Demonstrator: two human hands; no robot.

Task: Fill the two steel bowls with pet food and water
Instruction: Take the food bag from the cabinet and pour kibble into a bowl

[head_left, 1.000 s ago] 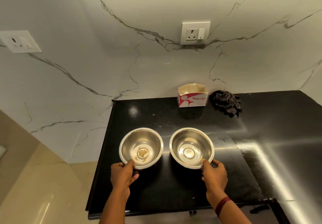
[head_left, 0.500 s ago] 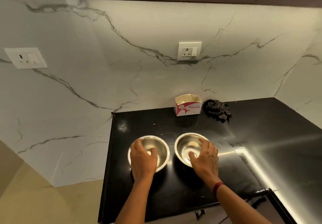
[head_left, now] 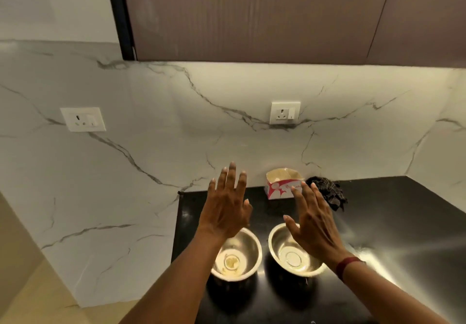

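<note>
A white marble wall (head_left: 151, 147) with grey veins fills the middle of the frame, below a brown overhead cabinet (head_left: 252, 13) that spans the top centre and top right. A glossy black countertop (head_left: 403, 222) takes up the lower right, catching a broad streak of light along its right side. Two bare forearms reach in from the bottom edge. The left hand (head_left: 227, 212), at centre frame, is raised with its back to the camera, its fingers straight and spread apart. The right hand (head_left: 312, 225), just right of centre, is also raised, with its fingers straight and slightly apart. The two steel bowls stand side by side on the countertop at lower centre, close together but not touching. The left bowl (head_left: 247, 250) is partly hidden by the left wrist and has a small yellowish patch at its bottom. The right bowl (head_left: 290, 258) shows bare, shining steel. A red-and-white open carton (head_left: 280, 187) stands against the wall behind the hands, with a crumpled dark checked cloth (head_left: 327, 192) just to its right. One white wall socket (head_left: 83, 119) is at middle left and another socket (head_left: 285, 112) is right of centre. A dark red wristband (head_left: 349, 267) circles the right wrist.
</note>
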